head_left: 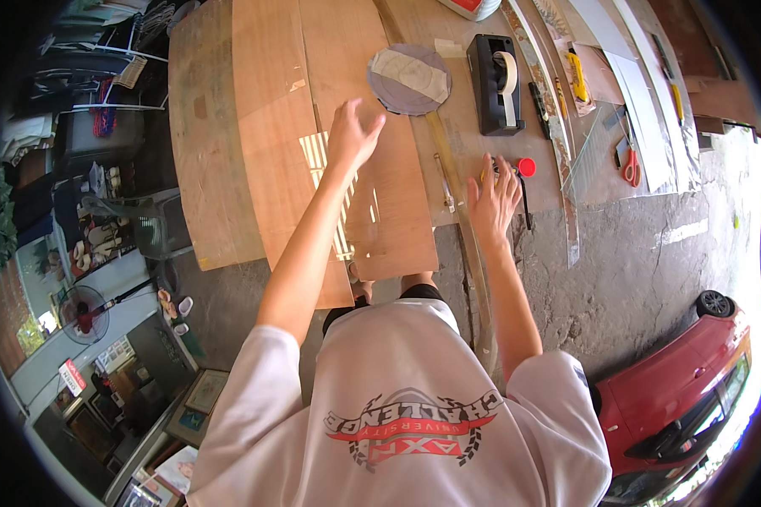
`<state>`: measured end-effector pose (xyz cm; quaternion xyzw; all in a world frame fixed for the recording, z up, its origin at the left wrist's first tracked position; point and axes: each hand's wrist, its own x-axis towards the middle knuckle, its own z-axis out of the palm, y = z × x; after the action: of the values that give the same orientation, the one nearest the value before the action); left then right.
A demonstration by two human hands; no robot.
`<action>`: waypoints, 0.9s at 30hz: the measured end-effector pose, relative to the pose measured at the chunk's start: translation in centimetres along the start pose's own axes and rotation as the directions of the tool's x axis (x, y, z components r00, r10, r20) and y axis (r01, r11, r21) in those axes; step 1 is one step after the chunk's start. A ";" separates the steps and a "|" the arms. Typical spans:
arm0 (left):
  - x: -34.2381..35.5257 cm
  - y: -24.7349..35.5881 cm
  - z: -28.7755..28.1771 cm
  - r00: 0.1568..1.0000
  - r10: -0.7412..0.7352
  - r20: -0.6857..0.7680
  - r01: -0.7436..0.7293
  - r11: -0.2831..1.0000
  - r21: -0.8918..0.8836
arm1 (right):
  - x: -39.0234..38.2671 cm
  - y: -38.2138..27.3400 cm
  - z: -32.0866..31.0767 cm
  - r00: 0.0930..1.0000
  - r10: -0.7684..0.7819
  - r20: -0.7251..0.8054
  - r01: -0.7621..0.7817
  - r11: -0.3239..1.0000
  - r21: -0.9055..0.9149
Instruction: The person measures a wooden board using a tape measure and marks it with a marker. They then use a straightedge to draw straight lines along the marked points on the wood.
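Observation:
My left hand [353, 137] is over the long wooden boards [275, 127], thumb apart from its fingers, with nothing seen in it. The fingers of my right hand [494, 198] are spread at the table's near right part, beside a small round red cap [526, 167]. Something small and yellowish shows partly under those fingers; I cannot make out what it is. A grey disc [380, 95] with a beige strip across it lies beyond and between my hands. Past my right hand stands a black tape dispenser [484, 106] with a roll of cream tape [509, 76].
Right of the dispenser lie a black pen [539, 110], a yellow cutter [577, 78], red-handled scissors [632, 169] and long strips [638, 93]. A long ruler [572, 228] juts past the table edge. A fan [83, 308] stands left; a red car [676, 389] is at right.

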<state>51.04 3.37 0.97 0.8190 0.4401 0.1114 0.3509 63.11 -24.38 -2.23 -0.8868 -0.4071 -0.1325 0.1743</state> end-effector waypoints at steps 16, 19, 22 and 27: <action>12.7 0.5 4.9 0.987 -0.160 -0.024 0.160 0.945 0.284 | -16.4 0.3 -3.0 0.754 0.321 0.573 -0.590 0.715 0.375; 15.6 1.4 4.6 0.992 -0.061 -0.113 0.061 0.998 0.000 | -16.9 0.1 -2.3 0.726 0.368 0.581 -0.644 0.660 0.387; 20.0 2.5 4.9 0.988 0.052 -0.143 -0.090 0.958 -0.272 | -17.0 0.0 -2.4 0.694 0.379 0.612 -0.673 0.644 0.364; 24.4 4.2 2.5 0.920 0.124 0.373 0.066 0.887 -0.456 | -14.1 -0.5 -3.8 0.896 0.291 0.336 -0.396 0.866 0.305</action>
<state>69.31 20.13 -1.08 0.7244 0.3093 0.0518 0.6139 53.46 -35.15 -4.02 -0.9069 -0.2790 0.1053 0.2977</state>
